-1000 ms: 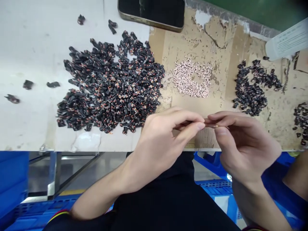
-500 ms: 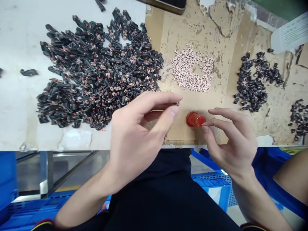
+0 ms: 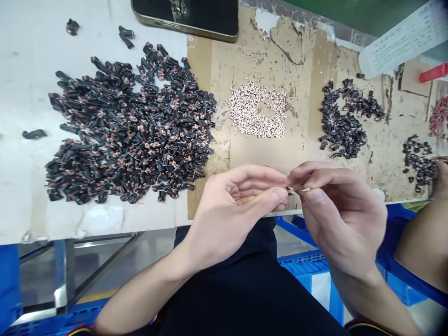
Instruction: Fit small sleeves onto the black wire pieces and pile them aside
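My left hand pinches a small black part whose orange and white end shows past the fingertips. My right hand holds a tiny pale metallic piece between thumb and forefinger, a little to the right of the black part. The fingertips of both hands are close together above the table's front edge. Beyond them lies a heap of small pinkish metal pieces on cardboard. A large pile of black parts spreads to the left. The red cup is not visible, its earlier spot covered by the hands.
A phone lies at the back. On the right are a pile of small black pieces, a smaller one, a white container and a red object. Another person's arm is at the right edge.
Both hands have come together, and the right hand now shows a tiny pale piece in its pinch. The red cup has gone from sight. The view has shifted, showing more of the phone and right side.
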A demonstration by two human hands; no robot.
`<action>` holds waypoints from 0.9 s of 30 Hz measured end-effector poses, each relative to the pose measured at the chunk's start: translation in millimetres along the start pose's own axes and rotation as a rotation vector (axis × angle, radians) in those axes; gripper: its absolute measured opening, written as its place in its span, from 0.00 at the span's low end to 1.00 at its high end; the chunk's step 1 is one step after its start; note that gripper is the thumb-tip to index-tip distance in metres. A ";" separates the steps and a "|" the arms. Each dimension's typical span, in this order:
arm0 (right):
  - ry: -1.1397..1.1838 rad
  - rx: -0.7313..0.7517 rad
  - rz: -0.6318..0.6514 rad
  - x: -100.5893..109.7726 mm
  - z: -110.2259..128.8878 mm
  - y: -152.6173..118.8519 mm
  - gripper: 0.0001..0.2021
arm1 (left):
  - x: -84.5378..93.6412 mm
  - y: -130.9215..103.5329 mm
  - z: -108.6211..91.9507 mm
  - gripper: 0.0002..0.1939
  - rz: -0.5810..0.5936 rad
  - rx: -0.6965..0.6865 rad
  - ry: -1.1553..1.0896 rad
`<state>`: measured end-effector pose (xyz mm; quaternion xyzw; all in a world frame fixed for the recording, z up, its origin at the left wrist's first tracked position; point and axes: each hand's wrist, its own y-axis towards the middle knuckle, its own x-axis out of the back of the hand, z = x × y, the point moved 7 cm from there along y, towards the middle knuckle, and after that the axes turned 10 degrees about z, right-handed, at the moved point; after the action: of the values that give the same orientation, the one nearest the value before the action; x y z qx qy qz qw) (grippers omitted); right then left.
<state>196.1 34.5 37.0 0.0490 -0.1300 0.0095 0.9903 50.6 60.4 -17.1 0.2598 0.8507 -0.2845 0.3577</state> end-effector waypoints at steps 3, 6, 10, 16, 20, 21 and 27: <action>-0.055 0.026 0.017 -1.0 5.6 0.2 0.09 | -0.9 -1.3 0.9 0.05 0.005 0.018 -0.040; -0.074 0.039 0.029 -2.6 8.0 0.4 0.10 | -0.2 -1.9 0.9 0.06 -0.005 0.026 -0.045; -0.134 0.055 0.024 -3.3 8.5 0.0 0.10 | -0.4 -2.2 -0.6 0.06 -0.016 0.016 -0.024; -0.263 0.087 0.031 -3.6 10.4 0.7 0.09 | 1.3 -5.1 -3.9 0.05 -0.061 0.015 0.066; -0.275 0.142 0.045 -4.7 13.6 2.8 0.10 | -0.3 -6.7 -7.3 0.08 -0.069 0.006 0.078; -0.264 0.151 0.049 -5.0 13.1 3.0 0.10 | -0.7 -6.7 -8.0 0.09 -0.074 0.008 0.072; -0.209 0.246 -0.022 1.5 7.8 -1.0 0.19 | -3.9 -3.8 -8.6 0.14 -0.077 0.060 -0.045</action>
<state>195.5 32.8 44.8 0.1722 -0.2294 0.0092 0.9579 46.5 62.5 -8.0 0.2307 0.8429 -0.3292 0.3578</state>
